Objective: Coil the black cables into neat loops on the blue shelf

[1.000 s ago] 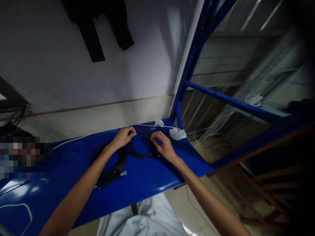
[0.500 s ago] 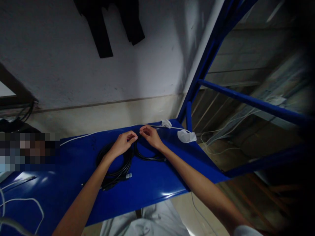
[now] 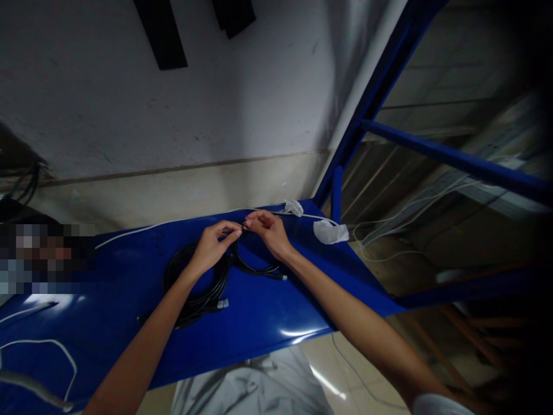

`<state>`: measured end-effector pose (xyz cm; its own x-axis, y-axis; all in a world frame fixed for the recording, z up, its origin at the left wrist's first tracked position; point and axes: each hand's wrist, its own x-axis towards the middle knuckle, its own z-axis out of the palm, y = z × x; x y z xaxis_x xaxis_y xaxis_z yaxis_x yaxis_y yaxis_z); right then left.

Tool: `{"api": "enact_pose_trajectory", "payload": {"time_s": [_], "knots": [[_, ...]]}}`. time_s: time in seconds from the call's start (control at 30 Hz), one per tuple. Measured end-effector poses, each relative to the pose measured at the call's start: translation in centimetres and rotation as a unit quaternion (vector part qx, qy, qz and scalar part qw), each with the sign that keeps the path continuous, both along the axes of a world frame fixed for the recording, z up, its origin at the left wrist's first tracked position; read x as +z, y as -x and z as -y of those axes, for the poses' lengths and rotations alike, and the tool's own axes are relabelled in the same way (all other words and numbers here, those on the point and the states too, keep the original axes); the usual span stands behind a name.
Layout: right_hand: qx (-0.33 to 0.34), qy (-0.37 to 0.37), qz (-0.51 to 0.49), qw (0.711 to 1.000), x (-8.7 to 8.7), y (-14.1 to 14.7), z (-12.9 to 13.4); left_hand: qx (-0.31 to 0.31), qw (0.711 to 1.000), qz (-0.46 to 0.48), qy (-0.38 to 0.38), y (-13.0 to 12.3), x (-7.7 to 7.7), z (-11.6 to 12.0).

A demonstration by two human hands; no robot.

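Note:
Over the back part of the blue table point(image 3: 259, 323), my left hand point(image 3: 216, 242) and my right hand point(image 3: 270, 233) meet almost fingertip to fingertip. Both are closed in a pinch on a thin dark strand point(image 3: 244, 227), too small to tell its kind. Under my left hand and forearm lies a thick coil of black cable point(image 3: 222, 282), with a silvery plug point(image 3: 222, 304) at its front. A smaller loop of black cable point(image 3: 254, 271) rests below my right hand, its pale plug end point(image 3: 283, 278) beside my right wrist.
A white cable point(image 3: 142, 229) runs along the table's back edge by the wall. Crumpled white wrappings point(image 3: 330, 231) lie at the right corner, near the blue frame post point(image 3: 337, 193). More white cable point(image 3: 56, 343) lies at the left. A blurred-out patch covers the far left.
My fingertips have come closer together, and the thin dark strand now shows between them. The view has shifted slightly downward. The cable coils lie as before.

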<state>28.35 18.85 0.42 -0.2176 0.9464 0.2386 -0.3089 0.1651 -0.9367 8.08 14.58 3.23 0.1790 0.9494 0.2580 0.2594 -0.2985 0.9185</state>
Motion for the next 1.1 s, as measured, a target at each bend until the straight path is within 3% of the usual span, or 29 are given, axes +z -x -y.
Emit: {"api": "enact_pose_trajectory", "payload": {"time_s": [0.1,0.17,0.3,0.37,0.57,0.77,1.1], "knots": [[0.002,0.014,-0.015,1.0,-0.3,0.1,0.0,-0.012,0.999,-0.009,0.042,0.2,-1.0,-0.4],[-0.001,0.021,-0.008,1.0,-0.9,0.0,-0.3,-0.019,0.997,-0.063,0.049,0.3,-1.7,-0.5],[0.003,0.022,0.037,0.999,-2.6,-0.2,-1.3,-0.001,0.976,-0.216,-0.028,0.6,-2.5,-0.2],[0.007,-0.005,0.081,0.997,-3.2,-0.4,-1.6,0.0,0.967,-0.248,-0.051,0.7,-2.6,-0.1],[0.057,-0.11,0.231,0.965,-2.9,-1.3,-1.4,-0.012,0.968,-0.247,-0.051,0.8,-2.3,-0.2],[0.157,-0.101,0.24,0.953,-2.3,-2.0,-1.3,-0.007,0.967,-0.246,-0.059,0.8,-2.3,-0.2],[0.129,-0.208,0.362,0.899,-1.5,-1.7,-0.6,0.004,0.965,-0.255,-0.068,0.8,-2.5,-0.4]]}}
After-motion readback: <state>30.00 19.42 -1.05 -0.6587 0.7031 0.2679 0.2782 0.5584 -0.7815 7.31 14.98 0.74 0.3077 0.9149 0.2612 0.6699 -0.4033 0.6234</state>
